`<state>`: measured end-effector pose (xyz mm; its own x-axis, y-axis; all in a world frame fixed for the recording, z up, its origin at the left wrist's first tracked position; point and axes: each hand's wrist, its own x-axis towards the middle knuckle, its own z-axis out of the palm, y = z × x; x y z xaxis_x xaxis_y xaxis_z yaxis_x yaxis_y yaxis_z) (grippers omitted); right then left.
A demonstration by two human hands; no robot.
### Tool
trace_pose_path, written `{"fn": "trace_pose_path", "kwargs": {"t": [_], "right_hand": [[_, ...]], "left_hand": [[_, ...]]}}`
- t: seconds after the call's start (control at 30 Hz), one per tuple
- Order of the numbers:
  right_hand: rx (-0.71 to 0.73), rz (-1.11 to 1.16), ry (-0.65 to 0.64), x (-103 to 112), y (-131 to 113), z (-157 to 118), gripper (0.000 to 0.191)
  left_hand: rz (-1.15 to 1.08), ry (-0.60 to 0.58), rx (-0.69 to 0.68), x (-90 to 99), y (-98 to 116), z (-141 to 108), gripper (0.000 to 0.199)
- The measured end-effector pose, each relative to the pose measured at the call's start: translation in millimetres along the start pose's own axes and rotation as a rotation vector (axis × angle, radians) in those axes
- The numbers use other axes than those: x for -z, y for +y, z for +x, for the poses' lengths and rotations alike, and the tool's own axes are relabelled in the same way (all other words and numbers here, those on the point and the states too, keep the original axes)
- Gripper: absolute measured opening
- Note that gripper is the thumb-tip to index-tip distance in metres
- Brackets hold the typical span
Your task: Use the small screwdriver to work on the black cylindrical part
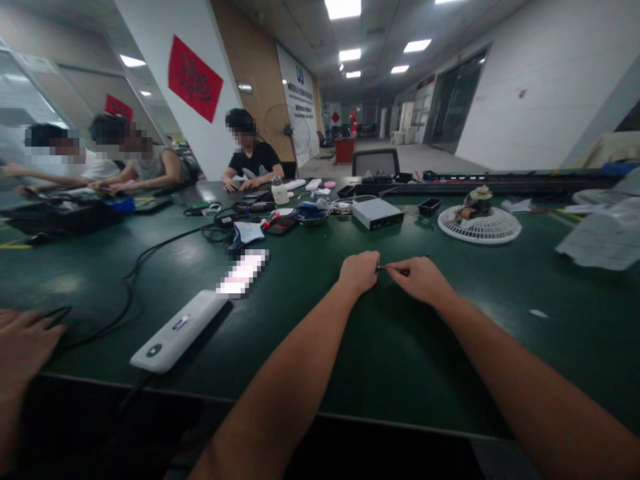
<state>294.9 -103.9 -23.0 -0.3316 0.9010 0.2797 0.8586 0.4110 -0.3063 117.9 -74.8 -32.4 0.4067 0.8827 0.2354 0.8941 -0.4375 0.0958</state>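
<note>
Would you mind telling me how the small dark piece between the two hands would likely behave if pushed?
The small dark piece looks slim and elongated, so it would probably roll if pushed on the green mat. Its tiny size suggests it is light. Held between the left hand and right hand, it seems rigid, not floppy, though detail is unclear.

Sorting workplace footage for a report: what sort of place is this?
Probably an electronics workshop or assembly room: a long green workbench runs down the room, carrying black cables and a grey metal box, with a seated worker at it.
</note>
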Motion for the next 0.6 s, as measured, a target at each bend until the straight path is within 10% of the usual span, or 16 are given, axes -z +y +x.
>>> {"fn": "trace_pose_path", "kwargs": {"t": [0.6], "right_hand": [[-0.011, -0.062, -0.057, 1.6, 3.2, 0.7, 0.028]], "left_hand": [[-0.032, 0.006, 0.017, 0.3, 1.1, -2.7, 0.023]]}}
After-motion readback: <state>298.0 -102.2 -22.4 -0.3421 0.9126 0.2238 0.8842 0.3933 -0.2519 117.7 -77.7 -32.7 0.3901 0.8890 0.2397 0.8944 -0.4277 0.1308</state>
